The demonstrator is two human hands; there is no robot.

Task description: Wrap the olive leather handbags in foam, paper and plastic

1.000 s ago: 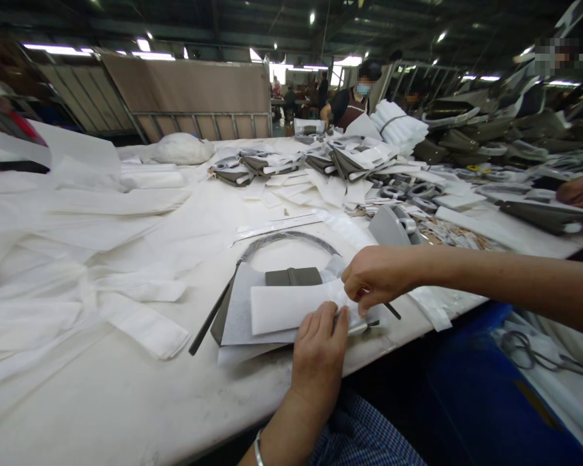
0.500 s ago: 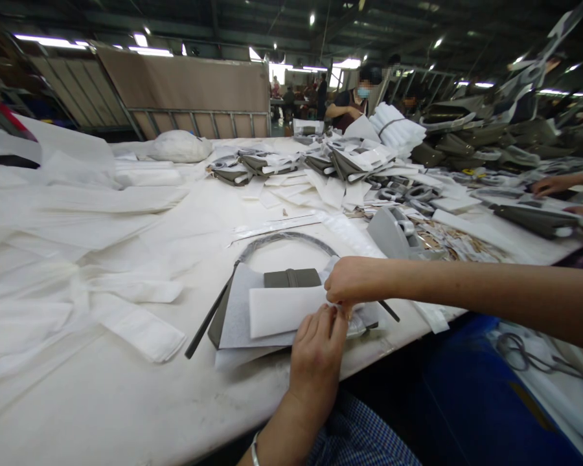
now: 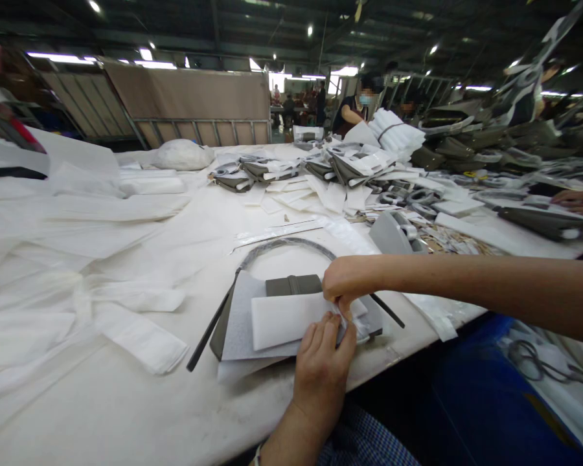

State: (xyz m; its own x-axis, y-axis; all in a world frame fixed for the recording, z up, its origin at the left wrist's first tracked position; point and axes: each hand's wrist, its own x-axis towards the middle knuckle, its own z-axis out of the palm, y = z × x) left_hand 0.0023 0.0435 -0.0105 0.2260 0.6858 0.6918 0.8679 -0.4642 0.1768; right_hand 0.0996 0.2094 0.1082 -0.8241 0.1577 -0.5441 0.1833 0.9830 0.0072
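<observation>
A dark olive bag lies on the table with its wrapped ring-shaped handle point(image 3: 286, 244) arching away from me and a dark strap point(image 3: 211, 330) at its left. White tissue point(image 3: 236, 323) and a white foam sheet point(image 3: 276, 320) cover much of the bag, and an olive buckled tab point(image 3: 294, 285) shows above the foam. My left hand point(image 3: 323, 359) rests on the foam's right part, fingers bent and close together. My right hand point(image 3: 347, 281) is closed in a pinch just above those fingertips, over clear wrap; what it pinches is too small to name.
Layered white sheets point(image 3: 126, 226) cover the left side of the table. Wrapped bags point(image 3: 344, 168) are heaped at the back and right, beside a grey piece point(image 3: 391, 233). A blue container point(image 3: 486, 395) stands below the table's right edge. Another person's hands point(image 3: 580, 204) are at far right.
The bag and table appear slightly lower in view. My right hand has turned and pinches lower, near my left fingertips. The masked person at the back has shifted posture.
</observation>
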